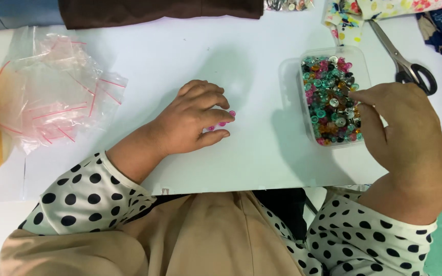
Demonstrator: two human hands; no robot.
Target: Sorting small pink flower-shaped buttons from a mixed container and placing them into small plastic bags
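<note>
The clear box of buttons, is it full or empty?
Full. The clear box is heaped to its rim with small colourful buttons, and the right hand is reaching into it.

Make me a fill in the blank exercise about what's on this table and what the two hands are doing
1. The right hand reaches into a clear tub full of mixed ____.
2. The left hand rests on the white table over a few small ____ buttons.
3. Beyond the tub lies a pair of ____ with black handles.
4. The heap of clear bags lies on the person's ____ side.

Missing words: buttons; pink; scissors; left
</note>
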